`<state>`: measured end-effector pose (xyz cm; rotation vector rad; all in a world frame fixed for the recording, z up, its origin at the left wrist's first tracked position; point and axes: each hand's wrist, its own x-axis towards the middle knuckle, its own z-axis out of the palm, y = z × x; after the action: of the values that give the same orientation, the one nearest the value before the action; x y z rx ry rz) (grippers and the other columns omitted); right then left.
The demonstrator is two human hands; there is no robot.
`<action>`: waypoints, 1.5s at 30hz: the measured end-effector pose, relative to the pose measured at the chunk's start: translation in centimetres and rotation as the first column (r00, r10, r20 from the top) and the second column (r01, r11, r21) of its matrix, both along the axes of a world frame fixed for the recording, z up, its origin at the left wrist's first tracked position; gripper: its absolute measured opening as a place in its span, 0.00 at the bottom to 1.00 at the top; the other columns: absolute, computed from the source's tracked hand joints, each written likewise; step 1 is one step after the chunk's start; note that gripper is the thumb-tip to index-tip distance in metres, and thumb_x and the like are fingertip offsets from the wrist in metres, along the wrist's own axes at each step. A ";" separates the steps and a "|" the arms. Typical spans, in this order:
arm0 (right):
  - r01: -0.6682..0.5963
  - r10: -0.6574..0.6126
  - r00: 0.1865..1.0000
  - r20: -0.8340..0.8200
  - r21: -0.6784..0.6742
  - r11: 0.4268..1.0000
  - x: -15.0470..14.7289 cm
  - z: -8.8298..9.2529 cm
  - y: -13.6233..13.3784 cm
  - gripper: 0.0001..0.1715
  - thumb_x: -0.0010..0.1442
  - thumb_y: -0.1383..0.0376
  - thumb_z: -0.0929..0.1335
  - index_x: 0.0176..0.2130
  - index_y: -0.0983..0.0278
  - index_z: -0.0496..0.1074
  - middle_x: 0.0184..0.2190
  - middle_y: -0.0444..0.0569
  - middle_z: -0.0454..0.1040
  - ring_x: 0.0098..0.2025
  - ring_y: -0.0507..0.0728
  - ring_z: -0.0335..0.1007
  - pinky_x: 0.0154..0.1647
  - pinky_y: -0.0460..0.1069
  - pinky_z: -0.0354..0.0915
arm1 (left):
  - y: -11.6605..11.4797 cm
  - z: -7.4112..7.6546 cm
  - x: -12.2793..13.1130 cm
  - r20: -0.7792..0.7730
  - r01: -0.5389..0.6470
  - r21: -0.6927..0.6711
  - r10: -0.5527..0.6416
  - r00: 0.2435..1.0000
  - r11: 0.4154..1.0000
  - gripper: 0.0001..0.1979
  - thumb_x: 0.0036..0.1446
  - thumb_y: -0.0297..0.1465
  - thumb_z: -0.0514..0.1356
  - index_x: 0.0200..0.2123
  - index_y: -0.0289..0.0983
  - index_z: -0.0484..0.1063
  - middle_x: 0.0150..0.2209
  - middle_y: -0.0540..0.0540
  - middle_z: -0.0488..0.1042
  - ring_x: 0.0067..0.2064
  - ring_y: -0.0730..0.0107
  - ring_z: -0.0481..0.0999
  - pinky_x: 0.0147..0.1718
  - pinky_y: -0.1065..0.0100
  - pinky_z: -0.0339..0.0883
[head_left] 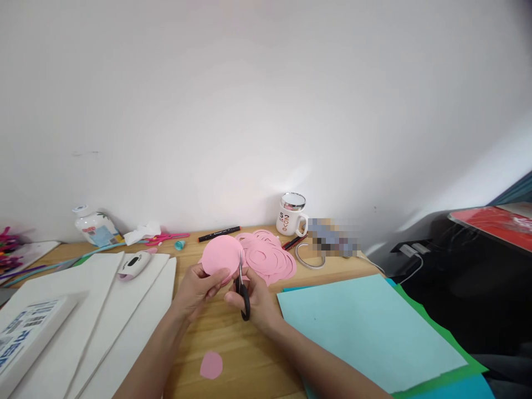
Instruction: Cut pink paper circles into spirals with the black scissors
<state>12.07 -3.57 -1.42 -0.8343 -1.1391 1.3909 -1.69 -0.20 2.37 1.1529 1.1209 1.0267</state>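
Between thumb and fingers, my left hand grips a pink paper circle above the wooden desk. My right hand is closed around the black handles of a pair of scissors. The blades point up and sit at the right edge of the circle; whether they are parted I cannot make out. Behind the hands lies a loose pile of pink paper rings. A small pink paper piece rests on the desk near me.
Sheets of white paper and a white box lie left; light blue paper over green lies right. Along the wall stand a white bottle and a mug, with pink scissors and a black marker between them.
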 end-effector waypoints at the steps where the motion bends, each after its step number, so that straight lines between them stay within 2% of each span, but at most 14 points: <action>1: 0.003 -0.003 1.000 -0.008 0.005 1.000 0.1 0.1 0.1 0.25 0.41 0.57 0.77 0.31 0.61 0.62 0.21 0.37 0.62 0.23 0.49 0.54 0.23 0.44 0.54 | 0.0 0.0 -0.1 -0.006 0.009 0.002 -0.009 1.000 1.000 0.21 0.36 0.39 0.69 0.11 0.36 0.60 0.10 0.57 0.57 0.16 0.82 0.51 0.17 0.73 0.42; 5: -0.011 0.011 0.998 -0.056 0.002 1.000 0.1 0.4 0.2 0.26 0.40 0.57 0.78 0.32 0.61 0.62 0.22 0.38 0.62 0.24 0.50 0.53 0.24 0.44 0.53 | 0.0 0.1 -0.1 -0.021 0.025 0.011 -0.025 0.999 1.000 0.21 0.36 0.40 0.69 0.12 0.35 0.61 0.10 0.57 0.57 0.16 0.82 0.50 0.17 0.73 0.41; 12: -0.006 0.008 0.998 -0.055 0.023 1.000 0.0 0.3 0.1 0.26 0.40 0.55 0.77 0.30 0.60 0.61 0.19 0.36 0.59 0.21 0.48 0.49 0.22 0.44 0.49 | -0.3 0.5 0.1 -0.037 0.024 0.026 -0.023 0.999 0.999 0.22 0.36 0.41 0.69 0.11 0.36 0.60 0.09 0.57 0.56 0.16 0.82 0.50 0.17 0.73 0.41; 19: -0.002 0.001 1.000 -0.025 -0.025 1.000 0.1 0.1 0.1 0.25 0.41 0.55 0.76 0.32 0.60 0.62 0.18 0.36 0.62 0.19 0.49 0.54 0.20 0.44 0.52 | 0.0 0.1 -0.2 -0.031 0.029 0.045 -0.027 0.999 0.999 0.22 0.38 0.40 0.68 0.11 0.37 0.59 0.09 0.57 0.55 0.15 0.83 0.50 0.17 0.73 0.42; 29: -0.021 0.019 1.000 -0.018 -0.080 0.997 0.0 0.5 -0.1 0.22 0.43 0.56 0.75 0.30 0.61 0.61 0.12 0.34 0.61 0.15 0.49 0.57 0.16 0.43 0.52 | 0.2 0.2 -0.4 0.078 -0.011 0.048 0.008 0.997 0.999 0.21 0.37 0.39 0.71 0.13 0.35 0.62 0.10 0.57 0.59 0.15 0.84 0.51 0.16 0.75 0.45; 34: -0.033 0.031 0.999 -0.036 -0.069 0.997 -0.3 -0.3 -0.2 0.22 0.43 0.57 0.75 0.30 0.61 0.61 0.13 0.34 0.62 0.15 0.48 0.58 0.17 0.43 0.55 | 0.0 0.4 0.0 0.177 0.045 -0.031 -0.039 0.983 0.999 0.21 0.41 0.44 0.68 0.17 0.35 0.65 0.13 0.55 0.64 0.13 0.82 0.56 0.15 0.74 0.46; 36: -0.042 0.041 0.999 -0.020 -0.078 0.996 -0.5 -0.6 -0.3 0.23 0.43 0.56 0.76 0.31 0.61 0.61 0.14 0.35 0.63 0.16 0.49 0.58 0.17 0.43 0.55 | -0.1 0.3 0.3 0.168 0.053 -0.062 -0.042 0.985 0.997 0.23 0.41 0.46 0.68 0.16 0.35 0.64 0.12 0.55 0.63 0.13 0.83 0.54 0.14 0.74 0.43; 40: -0.061 0.064 0.997 0.032 -0.086 0.994 -0.8 -0.8 -0.4 0.24 0.43 0.54 0.75 0.32 0.61 0.61 0.15 0.34 0.62 0.17 0.49 0.58 0.17 0.43 0.55 | -0.1 -0.1 0.4 0.095 -0.012 -0.066 0.018 0.995 0.998 0.24 0.36 0.43 0.71 0.12 0.34 0.62 0.09 0.57 0.57 0.13 0.85 0.51 0.15 0.75 0.40; 42: -0.064 0.066 0.997 0.032 -0.070 0.995 -0.7 -0.8 -0.4 0.25 0.43 0.54 0.76 0.31 0.60 0.61 0.16 0.34 0.61 0.18 0.49 0.57 0.18 0.43 0.54 | -0.1 -0.3 0.3 0.075 -0.023 -0.052 0.027 0.997 0.998 0.24 0.36 0.42 0.71 0.11 0.34 0.62 0.08 0.57 0.56 0.14 0.85 0.51 0.16 0.75 0.42; 45: -0.042 0.043 0.999 0.008 -0.019 0.999 -0.5 -0.4 -0.3 0.26 0.41 0.55 0.77 0.30 0.60 0.61 0.19 0.35 0.61 0.21 0.48 0.55 0.21 0.43 0.53 | -0.1 -0.3 0.3 0.035 -0.011 -0.054 0.013 0.999 0.998 0.22 0.35 0.39 0.71 0.11 0.34 0.62 0.09 0.56 0.57 0.15 0.84 0.50 0.16 0.74 0.39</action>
<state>11.61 -3.83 -1.83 -0.8345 -1.1574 1.4366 -1.43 -0.29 2.07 1.0826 1.1219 1.0169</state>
